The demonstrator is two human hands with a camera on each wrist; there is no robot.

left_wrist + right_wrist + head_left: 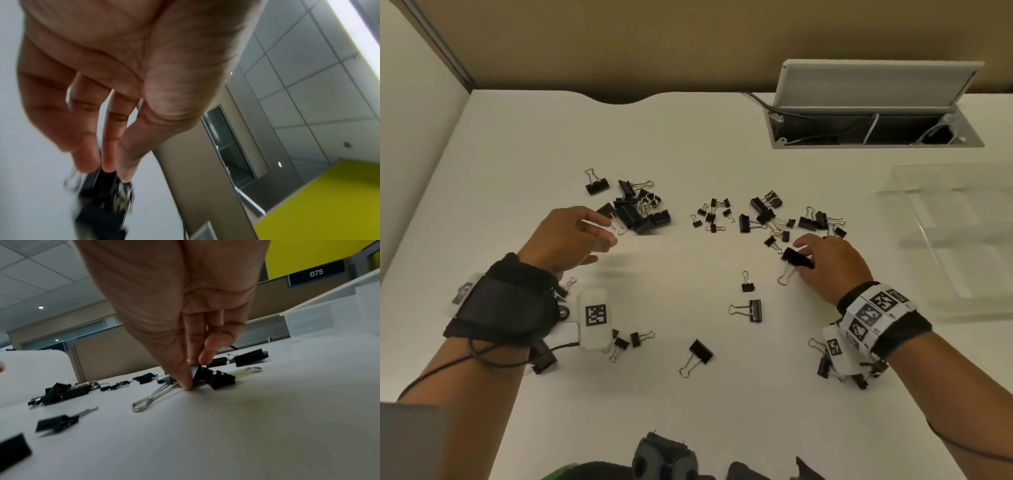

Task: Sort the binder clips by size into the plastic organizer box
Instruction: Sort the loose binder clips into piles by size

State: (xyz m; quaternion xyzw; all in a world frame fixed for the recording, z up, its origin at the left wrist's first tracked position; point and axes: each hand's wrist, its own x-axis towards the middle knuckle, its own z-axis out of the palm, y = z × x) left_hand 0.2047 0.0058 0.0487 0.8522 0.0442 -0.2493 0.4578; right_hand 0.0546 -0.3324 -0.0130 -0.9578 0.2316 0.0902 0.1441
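Right fingers: thumb and fingertips closed narrowly on the black body of a large binder clip; the clip is on the counter, its wire handles trailing toward the person.
Right hand: low over the counter, just on the near side of the mixed scatter of clips.
Left fingers: loosely extended and slightly spread, holding nothing that I can see; the tips reach the near edge of the pile of large clips. The wrist view is blurred here.
Left hand: raised a little above the counter, palm down.
Small clips: a loose group between the two piles; more clips lie singly nearer the person.
Organizer box: clear plastic, at the far right of the counter, well apart from the pinched clip; its compartments look empty, though the clear walls make that hard to confirm.
Step in hand: likely lifting this large clip to carry it away, whether to the box or the large pile I cannot tell.
Doing it well: grip the black body on both flat sides, not the wires, so it does not swing; lift straight up clear of the neighbouring clip just beside it before moving it.
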